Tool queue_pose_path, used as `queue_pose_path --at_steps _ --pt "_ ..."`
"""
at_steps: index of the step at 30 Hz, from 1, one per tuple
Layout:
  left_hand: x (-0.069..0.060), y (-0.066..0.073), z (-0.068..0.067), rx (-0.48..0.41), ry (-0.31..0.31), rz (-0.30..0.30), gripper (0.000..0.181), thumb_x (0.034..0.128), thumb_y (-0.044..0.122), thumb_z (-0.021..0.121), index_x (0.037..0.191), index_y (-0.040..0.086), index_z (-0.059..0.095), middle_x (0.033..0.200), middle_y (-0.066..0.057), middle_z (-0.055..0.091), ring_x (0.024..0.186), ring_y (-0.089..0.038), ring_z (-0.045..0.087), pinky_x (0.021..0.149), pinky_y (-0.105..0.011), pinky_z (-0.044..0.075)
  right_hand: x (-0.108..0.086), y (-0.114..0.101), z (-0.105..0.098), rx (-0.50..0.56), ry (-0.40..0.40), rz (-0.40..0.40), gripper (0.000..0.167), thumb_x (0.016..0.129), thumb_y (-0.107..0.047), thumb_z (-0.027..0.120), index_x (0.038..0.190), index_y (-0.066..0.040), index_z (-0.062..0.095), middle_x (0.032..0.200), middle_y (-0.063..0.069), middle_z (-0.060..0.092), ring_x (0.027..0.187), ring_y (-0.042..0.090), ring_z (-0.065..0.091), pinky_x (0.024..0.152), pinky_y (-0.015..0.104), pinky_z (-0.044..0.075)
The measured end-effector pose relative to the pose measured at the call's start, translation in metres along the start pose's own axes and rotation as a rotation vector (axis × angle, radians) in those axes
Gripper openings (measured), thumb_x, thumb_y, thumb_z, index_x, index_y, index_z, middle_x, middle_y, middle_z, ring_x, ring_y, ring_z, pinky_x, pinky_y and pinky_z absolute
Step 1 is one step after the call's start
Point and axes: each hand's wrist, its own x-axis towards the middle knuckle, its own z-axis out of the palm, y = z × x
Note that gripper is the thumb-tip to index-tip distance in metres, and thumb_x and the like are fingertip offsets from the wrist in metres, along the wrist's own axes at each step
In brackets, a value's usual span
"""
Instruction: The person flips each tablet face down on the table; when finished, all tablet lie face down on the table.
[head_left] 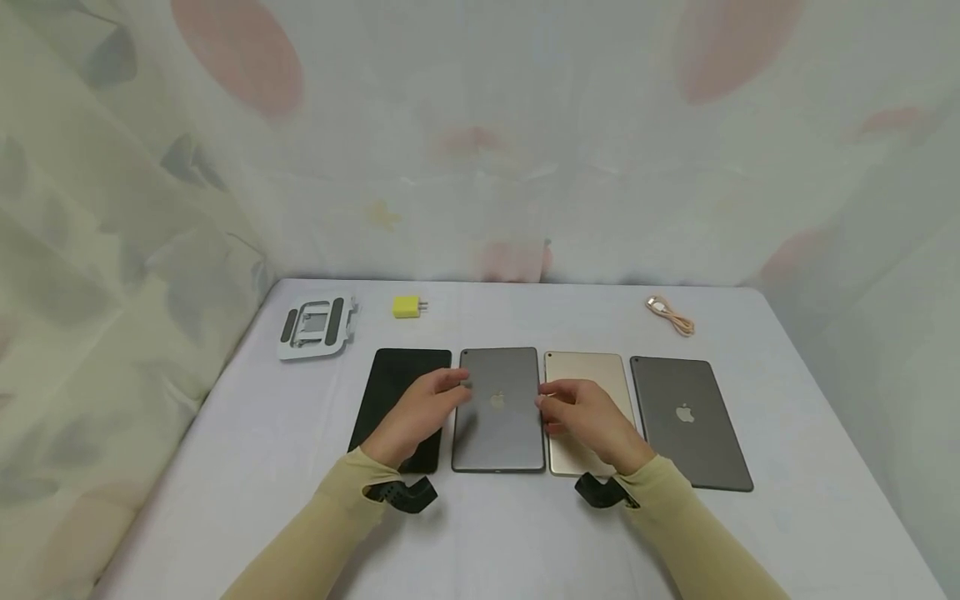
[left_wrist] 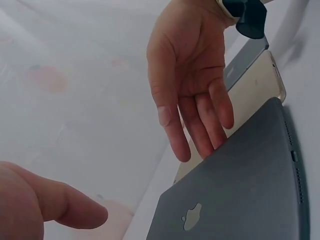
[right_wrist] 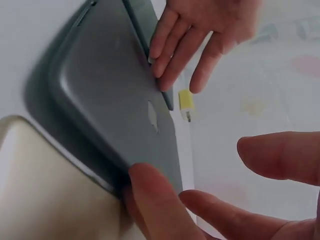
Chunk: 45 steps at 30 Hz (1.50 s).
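Four tablets lie side by side on the white table. My left hand [head_left: 422, 415] reaches over the black tablet [head_left: 390, 375], its fingertips at the left edge of a grey tablet with an apple logo [head_left: 498, 433]. Above the gold tablet [head_left: 585, 367], my right hand [head_left: 592, 421] has its fingertips at the grey tablet's right edge. The right wrist view shows the right fingers [right_wrist: 160, 205] touching or very near that edge, with a dark shadow beneath it. Neither hand curls round the tablet; fingers look relaxed, thumbs apart. Another dark grey tablet [head_left: 693, 433] lies at the right.
Toward the back left is a folded grey-white stand [head_left: 318, 327], with a yellow charger plug [head_left: 407, 307] to its right. A coiled, light-orange cable [head_left: 671, 315] lies at the back right. Patterned curtains [head_left: 480, 208] surround the white table [head_left: 510, 542].
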Motion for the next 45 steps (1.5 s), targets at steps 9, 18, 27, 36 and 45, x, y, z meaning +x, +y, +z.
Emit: queue_pose_path --at_steps 9,18,27,36,45 --pt "-0.018 -0.014 -0.022 0.062 0.114 0.02 0.05 0.1078 0.03 0.061 0.156 0.019 0.057 0.16 -0.008 0.058 0.147 -0.03 0.056 0.121 -0.056 0.047 -0.001 -0.011 -0.003 0.044 -0.026 -0.022 0.049 0.108 -0.023 0.061 0.148 0.007 0.059 0.142 0.027 0.068 0.121 0.038 0.074 0.102 0.045 0.063" --pt "-0.039 -0.037 -0.06 0.191 0.234 -0.013 0.053 0.1069 0.031 0.057 0.157 0.015 0.054 0.165 -0.013 0.051 0.152 -0.037 0.049 0.123 -0.059 0.043 0.018 -0.037 0.044 0.065 -0.096 -0.069 0.06 0.106 -0.026 0.066 0.155 0.005 0.051 0.145 0.024 0.067 0.129 0.04 0.07 0.107 0.045 0.061" --pt "-0.044 -0.052 -0.082 0.24 0.24 -0.043 0.056 0.1065 0.027 0.055 0.159 0.006 0.051 0.169 -0.025 0.043 0.159 -0.044 0.04 0.129 -0.061 0.036 0.04 -0.059 0.097 -0.082 -0.093 0.03 0.078 0.1 -0.045 0.073 0.162 -0.006 0.045 0.144 0.013 0.069 0.101 0.029 0.079 0.106 0.048 0.058" --pt "-0.047 -0.051 -0.084 0.192 0.229 -0.083 0.054 0.1058 0.033 0.057 0.157 0.014 0.055 0.17 -0.02 0.045 0.16 -0.04 0.039 0.128 -0.061 0.036 0.042 -0.067 0.117 -0.189 -0.126 -0.015 0.079 0.099 -0.049 0.071 0.161 -0.005 0.048 0.138 0.011 0.072 0.09 0.025 0.078 0.096 0.044 0.058" --pt "-0.043 -0.054 -0.087 0.044 0.254 -0.088 0.048 0.1079 0.029 0.057 0.153 0.013 0.06 0.168 -0.012 0.048 0.16 -0.037 0.039 0.13 -0.059 0.035 0.041 -0.065 0.123 -0.213 -0.114 -0.06 0.074 0.101 -0.047 0.07 0.159 -0.006 0.05 0.139 0.015 0.07 0.089 0.019 0.072 0.089 0.041 0.058"
